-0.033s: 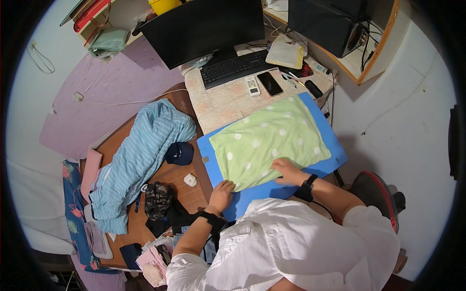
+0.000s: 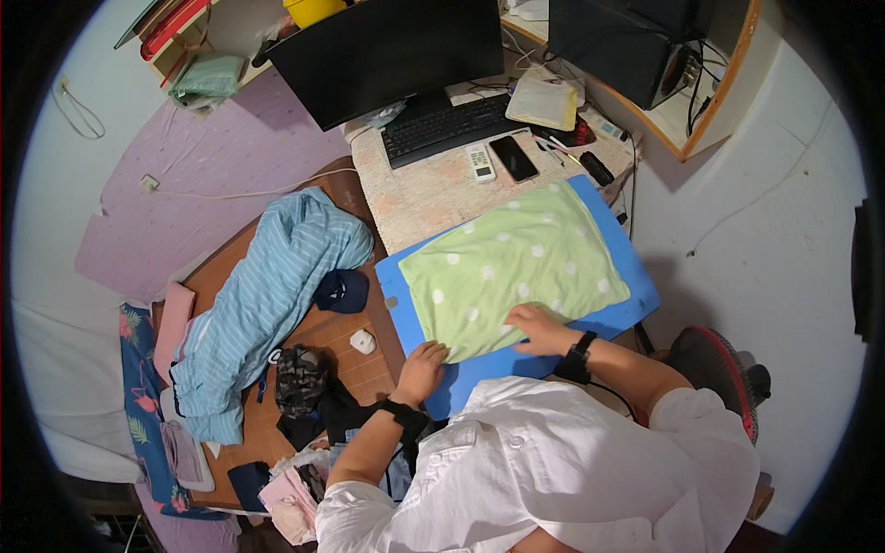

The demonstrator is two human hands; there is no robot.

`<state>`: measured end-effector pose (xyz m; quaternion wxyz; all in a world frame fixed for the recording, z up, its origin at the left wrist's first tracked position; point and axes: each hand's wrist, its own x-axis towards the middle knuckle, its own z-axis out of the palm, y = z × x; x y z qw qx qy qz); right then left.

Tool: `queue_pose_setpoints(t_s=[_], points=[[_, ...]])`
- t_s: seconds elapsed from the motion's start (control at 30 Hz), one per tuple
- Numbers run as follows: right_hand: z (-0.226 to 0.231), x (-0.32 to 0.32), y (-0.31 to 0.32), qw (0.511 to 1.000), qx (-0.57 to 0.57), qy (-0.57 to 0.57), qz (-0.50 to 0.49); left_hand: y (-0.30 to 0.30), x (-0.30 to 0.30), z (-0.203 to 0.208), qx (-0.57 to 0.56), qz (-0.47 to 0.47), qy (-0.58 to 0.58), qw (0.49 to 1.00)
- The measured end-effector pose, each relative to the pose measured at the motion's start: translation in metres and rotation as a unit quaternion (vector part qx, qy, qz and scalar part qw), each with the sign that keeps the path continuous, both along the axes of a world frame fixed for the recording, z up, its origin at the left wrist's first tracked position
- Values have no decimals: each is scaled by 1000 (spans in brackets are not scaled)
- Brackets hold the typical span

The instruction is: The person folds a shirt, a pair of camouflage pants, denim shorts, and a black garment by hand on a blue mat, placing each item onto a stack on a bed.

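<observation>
A light green cloth with white dots, rectangular like a pillowcase, lies spread flat on a blue board in front of me. My left hand is at its near left corner, with the fingers bent down on the edge and pinching it, as far as I can see. Farther right, my right hand lies on the near edge, its fingers stretched leftward over the cloth and the thumb apart. Both wrists wear black bands.
Behind the board, the desk holds a keyboard, a monitor, a white remote control and a black phone. To the left, a brown bed surface carries a striped blue blanket, a dark cap and a camouflage bag.
My right hand has slid slightly to the left along the near edge of the cloth. My left hand stays at the corner.
</observation>
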<state>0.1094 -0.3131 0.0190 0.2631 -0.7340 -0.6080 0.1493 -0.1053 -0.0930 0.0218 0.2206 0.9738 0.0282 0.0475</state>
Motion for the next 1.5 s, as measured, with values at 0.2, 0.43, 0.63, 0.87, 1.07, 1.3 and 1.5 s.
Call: queue_pose_setpoints(t_s=[0.2, 0.43, 0.63, 0.87, 1.07, 1.3, 1.5], points=[[-6, -55, 78, 989, 2, -16, 146, 37, 35, 29, -109, -22, 165, 980], [-10, -92, 113, 974, -109, -127, 150, 124, 103, -16, -183, 306, 49, 933], [-22, -101, 114, 975, -18, -189, 119, 135, 151, -64, -203, 375, 76, 901], [18, -99, 116, 992, -16, 72, 103, 156, 129, -74, -319, 324, 79, 887], [31, -120, 127, 931, -51, 286, 222, 174, 39, -22, -357, 333, 111, 865], [69, -101, 118, 896, -26, 384, 221, 183, 24, 31, -335, 298, 31, 893], [79, -46, 43, 869, 30, 493, -20, 122, 125, 95, -401, 229, 35, 886]])
